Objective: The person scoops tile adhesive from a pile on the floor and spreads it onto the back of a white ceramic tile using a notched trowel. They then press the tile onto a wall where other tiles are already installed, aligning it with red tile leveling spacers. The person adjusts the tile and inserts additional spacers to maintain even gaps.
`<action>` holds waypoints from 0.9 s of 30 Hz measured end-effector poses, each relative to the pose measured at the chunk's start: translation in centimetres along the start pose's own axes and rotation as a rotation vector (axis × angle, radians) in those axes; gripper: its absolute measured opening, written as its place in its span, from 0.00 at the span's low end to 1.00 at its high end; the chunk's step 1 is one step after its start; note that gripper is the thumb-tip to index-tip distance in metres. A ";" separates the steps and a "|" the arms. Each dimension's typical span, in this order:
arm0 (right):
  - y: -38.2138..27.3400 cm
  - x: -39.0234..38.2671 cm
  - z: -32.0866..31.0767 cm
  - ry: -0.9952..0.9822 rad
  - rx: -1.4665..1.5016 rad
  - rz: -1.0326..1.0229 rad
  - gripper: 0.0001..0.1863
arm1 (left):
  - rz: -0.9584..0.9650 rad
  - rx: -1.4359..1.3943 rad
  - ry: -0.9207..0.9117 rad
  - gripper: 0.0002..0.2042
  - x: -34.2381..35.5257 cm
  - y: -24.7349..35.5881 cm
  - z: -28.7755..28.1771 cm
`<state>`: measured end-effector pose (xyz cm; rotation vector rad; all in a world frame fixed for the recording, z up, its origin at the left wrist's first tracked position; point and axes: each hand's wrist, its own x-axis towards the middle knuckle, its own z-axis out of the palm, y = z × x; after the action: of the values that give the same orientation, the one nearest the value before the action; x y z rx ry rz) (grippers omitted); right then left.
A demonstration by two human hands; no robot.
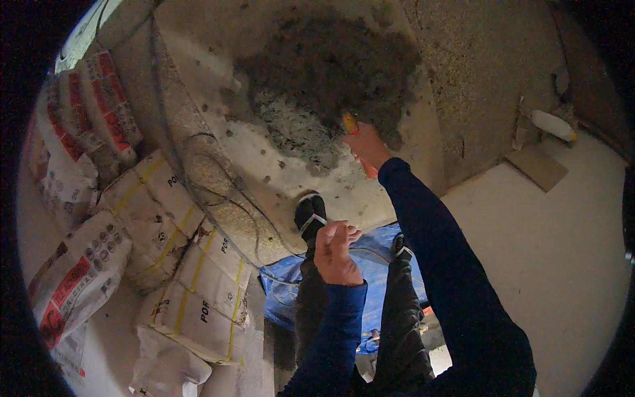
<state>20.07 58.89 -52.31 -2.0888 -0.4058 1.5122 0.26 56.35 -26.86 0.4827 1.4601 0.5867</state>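
My right hand [368, 147] is closed around the orange-and-yellow handle of a hand tool [350, 123], reaching over a heap of wet grey mortar [324, 66]. The working end of the tool cannot be made out against the dark mix. The mortar lies spread on a pale, stained sheet or board [360, 192], with a lighter, wetter patch on its near left side. My left hand [338, 255] hovers above my feet, its fingers loosely bent and apart, with nothing visible in it.
Along the left stand strapped white boxes [218, 291] and several red-and-white bags [83, 278]. A dark cable [165, 119] runs beside the sheet. Blue tarpaulin [281, 288] lies under my feet. At right are a white bottle [552, 124] and a flat brown piece [537, 167].
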 end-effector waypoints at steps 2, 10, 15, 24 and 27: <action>-2.4 -1.3 -0.5 -0.017 0.068 -0.002 0.10 | 0.027 0.003 -0.027 0.12 -0.1 0.0 0.2; -7.6 -8.2 -2.8 -0.079 0.288 0.106 0.09 | 0.012 -0.078 0.059 0.12 0.5 -1.5 -1.9; -11.1 -14.4 -4.9 -0.082 0.159 -0.117 0.09 | 0.157 -0.138 0.133 0.14 -0.1 -4.5 -5.5; -16.1 -44.3 -5.0 -0.068 0.166 -0.330 0.09 | 0.427 -0.087 0.232 0.13 -32.3 -11.4 -18.6; -13.8 -54.2 -4.0 -0.143 0.250 -0.314 0.08 | 0.582 0.131 0.283 0.11 -41.9 -12.4 -19.7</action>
<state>6.81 40.75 -1.00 -1.6451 -0.5396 1.4456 -19.20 19.27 -3.59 0.9740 1.6341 1.0555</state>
